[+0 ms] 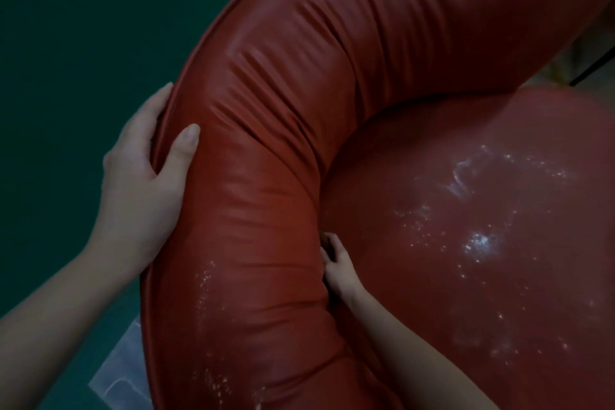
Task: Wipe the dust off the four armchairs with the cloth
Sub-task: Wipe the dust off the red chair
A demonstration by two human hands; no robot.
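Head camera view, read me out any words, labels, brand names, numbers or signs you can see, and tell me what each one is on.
None: no text can be read anywhere in this view.
The red leather-look armchair shows only creases and white specks, no label or brand.
The pale shiny patch on the dark green floor is too dim and blurred to show any writing.
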